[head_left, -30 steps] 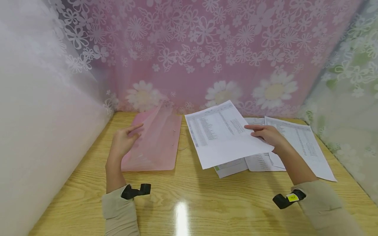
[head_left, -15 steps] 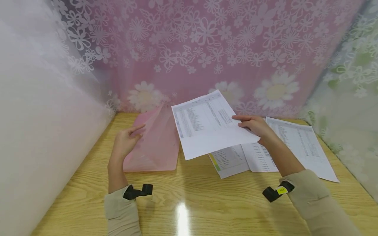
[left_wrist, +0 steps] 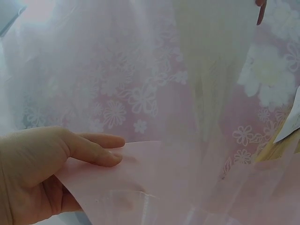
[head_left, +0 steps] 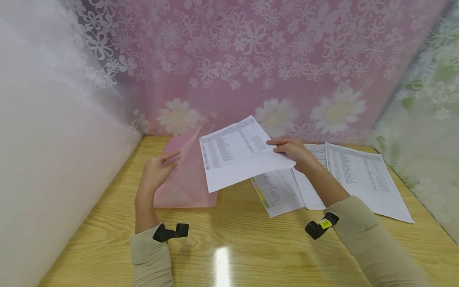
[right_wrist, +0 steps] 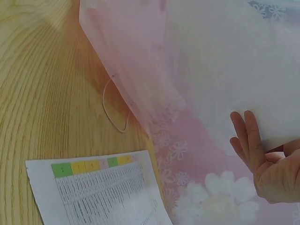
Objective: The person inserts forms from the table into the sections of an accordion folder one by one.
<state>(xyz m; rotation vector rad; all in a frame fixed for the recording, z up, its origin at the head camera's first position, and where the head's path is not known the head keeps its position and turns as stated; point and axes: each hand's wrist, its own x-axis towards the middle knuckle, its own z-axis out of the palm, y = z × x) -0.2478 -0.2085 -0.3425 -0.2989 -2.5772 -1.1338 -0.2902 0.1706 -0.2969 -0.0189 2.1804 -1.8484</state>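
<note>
A translucent pink plastic folder [head_left: 190,191] lies on the table at the left in the head view, its upper cover lifted. My left hand [head_left: 156,173] pinches the edge of that cover between thumb and fingers, as the left wrist view shows at the pink sheet [left_wrist: 136,173]. In my right hand [head_left: 294,153] is a printed sheet of paper [head_left: 233,151], pinched at its right side. The sheet is tilted above the table, and its left edge overlaps the folder. Seen from the right wrist, the right hand [right_wrist: 276,159] has its fingers against the paper's underside.
More printed sheets lie on the wooden table [head_left: 201,243]: one with a coloured strip [head_left: 279,191] in the middle, another sheet [head_left: 369,179] at the right. A thin string loop [right_wrist: 110,115] hangs from the folder's edge. A flowered pink curtain [head_left: 229,79] stands behind.
My right hand has carried the printed sheet leftward, from above the other papers to over the folder's right part. The left hand still holds the cover in nearly the same place.
</note>
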